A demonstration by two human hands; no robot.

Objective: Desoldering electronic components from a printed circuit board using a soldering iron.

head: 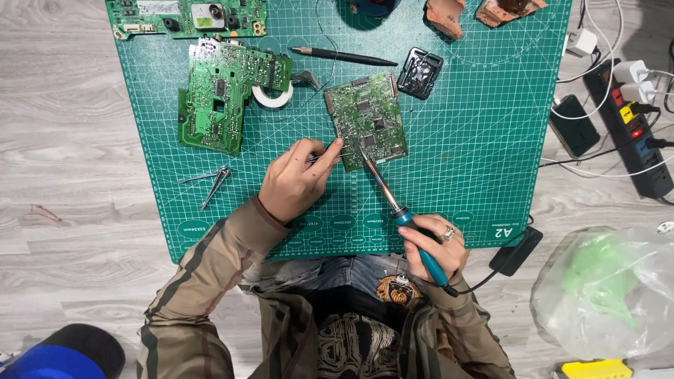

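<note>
A small green circuit board (367, 118) lies near the middle of a green cutting mat (456, 140). My left hand (295, 181) pinches a thin metal tool, seemingly tweezers (324, 156), whose tip touches the board's lower left edge. My right hand (434, 247) grips the blue handle of a soldering iron (393, 203); its metal shaft slants up and left, with the tip on the board's lower edge beside the tweezers.
On the mat lie a larger green board (225, 95), another board (186, 15) at the top, a white tape roll (274, 95), a black pen (340, 56), loose tweezers (210, 184) and a black holder (420, 71). A power strip (632, 119), phone (574, 125) and plastic bag (611, 288) sit on the right.
</note>
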